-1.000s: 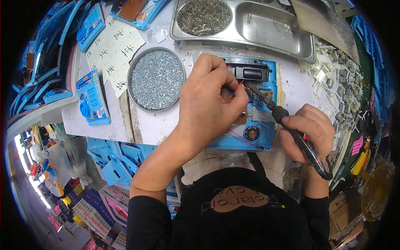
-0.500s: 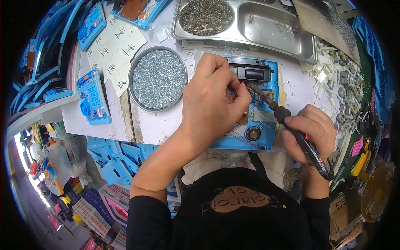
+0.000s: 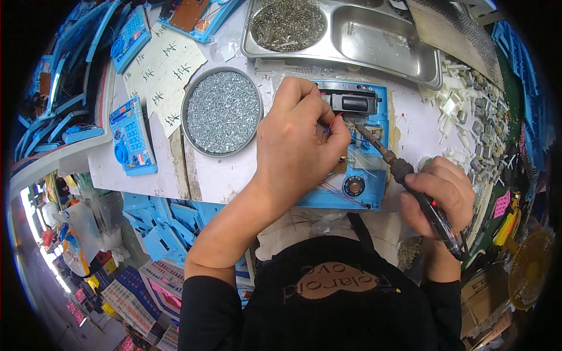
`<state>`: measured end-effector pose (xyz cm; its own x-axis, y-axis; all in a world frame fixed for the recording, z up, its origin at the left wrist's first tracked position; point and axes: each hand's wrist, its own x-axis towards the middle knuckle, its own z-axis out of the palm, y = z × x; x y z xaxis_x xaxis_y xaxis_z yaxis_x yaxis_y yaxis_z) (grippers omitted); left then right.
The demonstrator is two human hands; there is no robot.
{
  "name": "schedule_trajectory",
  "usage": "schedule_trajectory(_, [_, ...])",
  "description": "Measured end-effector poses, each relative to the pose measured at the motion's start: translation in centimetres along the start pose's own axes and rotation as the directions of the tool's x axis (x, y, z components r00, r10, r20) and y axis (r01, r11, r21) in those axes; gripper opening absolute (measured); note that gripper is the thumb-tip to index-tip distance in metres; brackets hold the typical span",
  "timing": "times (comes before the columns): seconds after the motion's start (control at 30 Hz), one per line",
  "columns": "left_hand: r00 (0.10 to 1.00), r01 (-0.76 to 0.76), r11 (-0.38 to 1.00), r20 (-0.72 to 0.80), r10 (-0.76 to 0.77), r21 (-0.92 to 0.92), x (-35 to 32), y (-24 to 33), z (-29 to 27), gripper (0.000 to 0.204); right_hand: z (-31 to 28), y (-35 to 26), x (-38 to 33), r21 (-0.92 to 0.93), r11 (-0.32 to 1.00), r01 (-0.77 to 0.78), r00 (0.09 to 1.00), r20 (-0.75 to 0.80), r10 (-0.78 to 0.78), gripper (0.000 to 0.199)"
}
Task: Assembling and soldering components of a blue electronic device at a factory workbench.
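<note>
An open blue plastic casing (image 3: 371, 175) lies in front of me, showing a black module (image 3: 351, 103) and a small round speaker (image 3: 353, 186). My left hand (image 3: 301, 146) rests on the casing and pinches thin red and blue wires (image 3: 333, 121) near the black module. My right hand (image 3: 439, 196) grips the black handle of a soldering iron (image 3: 383, 152). The iron's tip points up-left and sits right beside the pinched wires. More thin red wires (image 3: 342, 196) trail across the lower part of the casing.
A round metal tin of small screws (image 3: 221, 111) sits left of the casing. Behind are a steel compartment tray (image 3: 374, 32) with metal bits, blue calculator-like toys (image 3: 132, 137), paper slips (image 3: 165, 70), and white plastic parts (image 3: 468, 111) at right. Blue shells (image 3: 158, 225) lie below the bench.
My left hand has shifted slightly on the casing and the iron's tip stays at the wires; otherwise little has moved.
</note>
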<state>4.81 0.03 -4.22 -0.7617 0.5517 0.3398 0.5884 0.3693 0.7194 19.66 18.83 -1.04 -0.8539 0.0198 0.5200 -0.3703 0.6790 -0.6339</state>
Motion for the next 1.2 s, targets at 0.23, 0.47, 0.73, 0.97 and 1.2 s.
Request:
schedule_trajectory(0.23, [1.0,0.008,1.0,-0.004,-0.008,0.002,0.1,0.1,0.0,0.011,-0.5,-0.2,-0.2,-0.018,1.0,-0.014,1.0,-0.004,0.014,0.029])
schedule_trajectory(0.47, [1.0,0.02,1.0,0.003,-0.02,-0.002,0.0,0.1,-0.1,0.011,-0.7,-0.2,-0.5,-0.012,1.0,-0.024,1.0,-0.009,0.024,0.027])
schedule_trajectory(0.73, [0.999,-0.024,0.999,0.027,0.023,0.027,0.0,0.1,-0.2,0.014,-0.7,-0.1,-0.5,-0.013,1.0,-0.027,1.0,-0.016,0.027,0.026])
schedule_trajectory(0.97, [1.0,-0.005,1.0,0.031,0.004,0.014,-0.4,0.4,-0.5,0.019,-1.2,0.0,-0.8,-0.023,1.0,-0.021,0.999,-0.05,0.02,0.025])
schedule_trajectory(1.2, [0.863,-0.391,0.92,0.357,0.357,0.023,-1.3,1.7,-0.9,0.024,-2.5,0.6,-1.8,0.005,0.997,-0.08,0.979,-0.185,0.079,0.028])
